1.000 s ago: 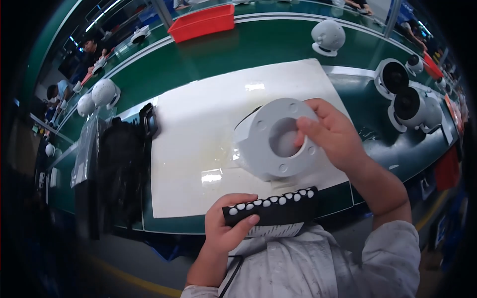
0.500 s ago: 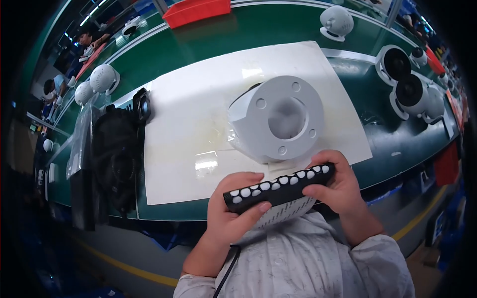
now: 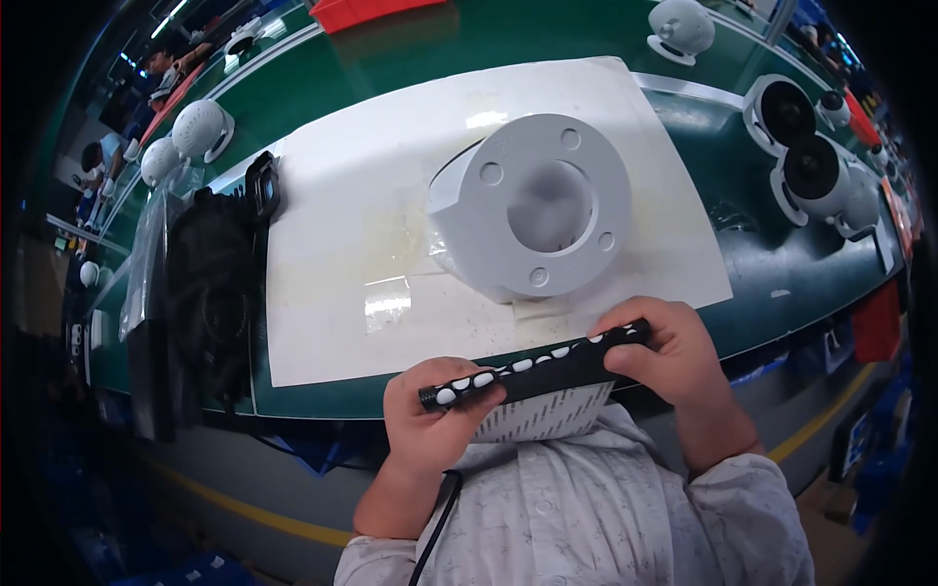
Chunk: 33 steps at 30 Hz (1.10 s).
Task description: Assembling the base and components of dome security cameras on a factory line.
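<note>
Both hands hold a black sheet of round white pads [image 3: 562, 376], curled along its top edge, with a pale printed backing [image 3: 542, 415] hanging below. At the sheet's left end, my left hand [image 3: 430, 410] is closed, its thumb near the white pads. My right hand [image 3: 674, 352] pinches the right end between thumb and fingers. Just beyond the hands rests a light grey rounded housing [image 3: 479, 220], its flat ring-shaped face turned up. That face has a wide round opening in the middle and several small round recesses. The housing sits on a large white board [image 3: 332, 303].
Left of the board lie a black bag [image 3: 205, 283] and clear plastic wrapping [image 3: 147, 264]. White round devices [image 3: 200, 130] stand at the far left, and black-faced ones [image 3: 813, 168] at the right. A red bin [image 3: 366, 12] is at the back. Other people work at far left.
The pad sheet has tilted, so its white pads show more edge-on and more of the printed backing shows. The housing and board appear slightly higher and further left in view.
</note>
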### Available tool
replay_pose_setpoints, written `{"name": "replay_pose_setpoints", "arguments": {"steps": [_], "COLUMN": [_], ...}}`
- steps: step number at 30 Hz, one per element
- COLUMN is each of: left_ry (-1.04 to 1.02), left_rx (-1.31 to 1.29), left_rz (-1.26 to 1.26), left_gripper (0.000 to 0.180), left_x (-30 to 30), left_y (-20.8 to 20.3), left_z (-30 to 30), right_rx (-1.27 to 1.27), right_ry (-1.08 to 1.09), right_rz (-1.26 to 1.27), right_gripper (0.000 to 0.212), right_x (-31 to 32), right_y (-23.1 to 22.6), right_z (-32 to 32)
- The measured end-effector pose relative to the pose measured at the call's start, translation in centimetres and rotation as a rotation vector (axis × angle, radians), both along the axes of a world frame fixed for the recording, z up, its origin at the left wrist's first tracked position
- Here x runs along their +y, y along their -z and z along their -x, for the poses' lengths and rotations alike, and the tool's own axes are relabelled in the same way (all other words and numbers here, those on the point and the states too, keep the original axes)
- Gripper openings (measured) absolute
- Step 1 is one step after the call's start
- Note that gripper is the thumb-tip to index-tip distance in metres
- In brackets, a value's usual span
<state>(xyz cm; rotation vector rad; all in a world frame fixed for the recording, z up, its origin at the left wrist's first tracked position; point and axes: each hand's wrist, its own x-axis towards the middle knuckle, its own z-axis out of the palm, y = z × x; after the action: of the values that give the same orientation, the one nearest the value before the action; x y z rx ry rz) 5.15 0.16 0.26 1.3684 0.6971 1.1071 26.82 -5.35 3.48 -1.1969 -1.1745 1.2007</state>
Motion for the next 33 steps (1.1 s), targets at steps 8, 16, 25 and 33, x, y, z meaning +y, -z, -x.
{"name": "replay_pose_setpoints", "arguments": {"steps": [8, 16, 25, 33], "left_ry": [-0.025, -0.081, -0.099, -0.066], "left_rx": [0.095, 0.161, 0.206, 0.146], "left_rz": [-0.16, -0.129, -0.123, -0.343], "left_gripper": [0.015, 0.012, 0.01, 0.017], "left_x": [0.0, -0.4, -0.3, 0.7], "left_y": [-0.1, -0.4, -1.1, -1.3], "left_z": [-0.4, -0.9, -1.5, -1.6], "right_rx": [-0.537, -0.775, -0.544, -0.349], "right_ry": [0.104, 0.061, -0.01, 0.224], "right_rz": [-0.419, -0.682, -0.874, -0.905], "right_gripper": [0.015, 0.027, 0.04, 0.041], "right_x": [0.9, 1.4, 2.8, 4.1], "right_y": [0.0, -0.1, 0.3, -2.9], "right_z": [-1.0, 0.5, 2.1, 1.0]}}
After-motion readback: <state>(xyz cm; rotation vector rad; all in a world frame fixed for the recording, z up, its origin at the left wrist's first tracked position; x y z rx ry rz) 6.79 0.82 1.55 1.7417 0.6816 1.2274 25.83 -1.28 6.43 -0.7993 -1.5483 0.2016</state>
